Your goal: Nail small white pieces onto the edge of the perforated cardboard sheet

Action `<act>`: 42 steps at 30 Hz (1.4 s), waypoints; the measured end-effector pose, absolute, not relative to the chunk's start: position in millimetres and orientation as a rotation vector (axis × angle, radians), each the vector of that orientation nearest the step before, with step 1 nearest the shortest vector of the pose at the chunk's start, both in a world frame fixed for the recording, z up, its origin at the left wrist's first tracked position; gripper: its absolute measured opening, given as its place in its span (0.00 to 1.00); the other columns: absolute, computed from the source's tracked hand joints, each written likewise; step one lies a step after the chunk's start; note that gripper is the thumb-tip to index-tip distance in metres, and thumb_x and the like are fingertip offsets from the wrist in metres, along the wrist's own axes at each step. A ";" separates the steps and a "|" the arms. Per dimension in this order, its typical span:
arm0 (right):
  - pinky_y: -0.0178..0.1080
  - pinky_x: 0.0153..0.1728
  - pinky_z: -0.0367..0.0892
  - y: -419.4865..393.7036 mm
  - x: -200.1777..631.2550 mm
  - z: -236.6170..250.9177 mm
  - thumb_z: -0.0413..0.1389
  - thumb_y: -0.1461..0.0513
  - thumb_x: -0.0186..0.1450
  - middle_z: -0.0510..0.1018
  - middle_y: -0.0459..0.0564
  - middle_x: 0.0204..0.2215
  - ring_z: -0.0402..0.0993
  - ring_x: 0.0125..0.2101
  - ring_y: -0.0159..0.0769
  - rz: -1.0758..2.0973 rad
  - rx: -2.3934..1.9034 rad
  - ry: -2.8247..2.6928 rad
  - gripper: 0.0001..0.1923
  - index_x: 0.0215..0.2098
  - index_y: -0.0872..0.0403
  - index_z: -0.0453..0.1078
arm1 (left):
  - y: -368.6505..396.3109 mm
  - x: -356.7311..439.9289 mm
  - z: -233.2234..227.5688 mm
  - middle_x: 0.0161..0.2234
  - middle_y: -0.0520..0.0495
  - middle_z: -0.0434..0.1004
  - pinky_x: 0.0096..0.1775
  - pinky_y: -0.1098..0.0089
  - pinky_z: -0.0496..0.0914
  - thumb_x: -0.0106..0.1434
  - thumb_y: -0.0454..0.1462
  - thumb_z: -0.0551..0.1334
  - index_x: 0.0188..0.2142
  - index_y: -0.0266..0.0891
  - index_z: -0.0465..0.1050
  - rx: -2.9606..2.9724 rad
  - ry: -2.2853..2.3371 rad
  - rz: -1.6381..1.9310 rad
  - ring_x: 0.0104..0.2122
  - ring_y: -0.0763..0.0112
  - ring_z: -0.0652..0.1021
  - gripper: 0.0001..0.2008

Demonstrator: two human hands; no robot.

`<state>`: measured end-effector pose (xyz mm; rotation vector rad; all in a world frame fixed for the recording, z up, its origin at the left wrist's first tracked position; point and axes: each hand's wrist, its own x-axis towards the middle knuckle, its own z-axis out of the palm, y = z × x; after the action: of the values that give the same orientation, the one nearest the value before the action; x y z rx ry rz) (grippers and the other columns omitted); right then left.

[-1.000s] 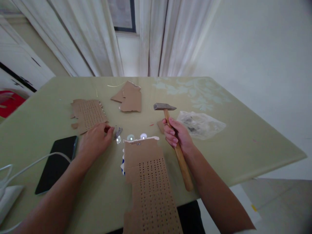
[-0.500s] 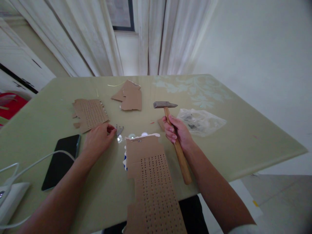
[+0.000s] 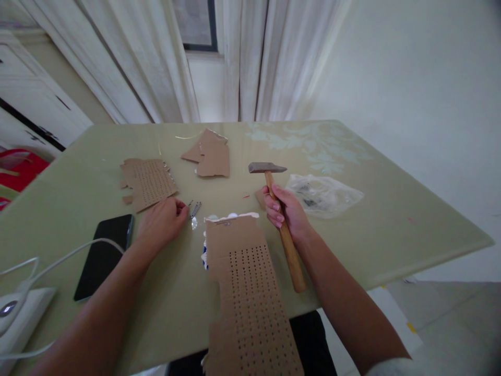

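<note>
My right hand (image 3: 287,211) is wrapped round the wooden handle of a hammer (image 3: 291,256), whose metal head points up and away from me over the table. On the left, my left hand (image 3: 162,222) rests low over the tabletop with thumb and fingers pinched together. Its fingertips are right beside a few loose nails (image 3: 194,210); whatever they hold is too small to make out. Between my arms lies a long piece of cardboard (image 3: 250,282) with rows of punched holes, reaching over the table's near edge. White and blue bits show from under its far and left edges.
Another perforated cardboard piece (image 3: 151,183) lies beyond my left hand, with torn cardboard scraps (image 3: 213,159) farther back. A clear plastic bag (image 3: 326,196) is right of the hammer. A black phone (image 3: 104,256), a white cable (image 3: 74,256) and a power strip (image 3: 27,318) sit at left.
The view has shifted slightly, so things on the table appear a little farther right. My left fingertips have drawn back slightly from the nails. The right hand keeps its grip on the hammer.
</note>
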<state>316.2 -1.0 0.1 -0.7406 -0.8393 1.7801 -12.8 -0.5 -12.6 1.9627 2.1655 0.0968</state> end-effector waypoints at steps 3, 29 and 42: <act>0.29 0.09 0.52 -1.0 315.9 0.5 0.67 0.50 0.69 0.62 0.33 0.18 0.49 0.12 0.23 1.778 -0.743 -0.840 0.17 0.41 0.53 0.72 | 0.7 -16.3 -21.1 0.45 0.32 0.85 0.53 0.51 0.76 0.73 0.44 0.53 0.42 0.38 0.76 2.016 2.132 0.151 0.49 0.44 0.84 0.15; 0.28 0.08 0.52 -4.9 310.3 2.5 0.68 0.50 0.69 0.64 0.33 0.18 0.50 0.11 0.22 1.791 -0.719 -0.840 0.18 0.41 0.55 0.73 | -55.0 48.7 16.3 0.35 0.51 0.88 0.32 0.69 0.70 0.71 0.39 0.71 0.42 0.45 0.87 2.047 1.264 1.184 0.31 0.72 0.78 0.04; 0.28 0.09 0.52 -6.9 308.2 4.5 0.66 0.49 0.70 0.64 0.33 0.18 0.50 0.11 0.23 1.799 -0.756 -0.848 0.18 0.41 0.54 0.72 | -58.5 52.6 17.5 0.33 0.54 0.87 0.31 0.70 0.68 0.71 0.37 0.71 0.43 0.45 0.86 2.173 1.277 1.190 0.29 0.71 0.73 0.04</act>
<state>308.2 -6.9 4.5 -0.7559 -0.8477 1.7991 52.6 -58.5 17.5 2.1726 1.2767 1.1902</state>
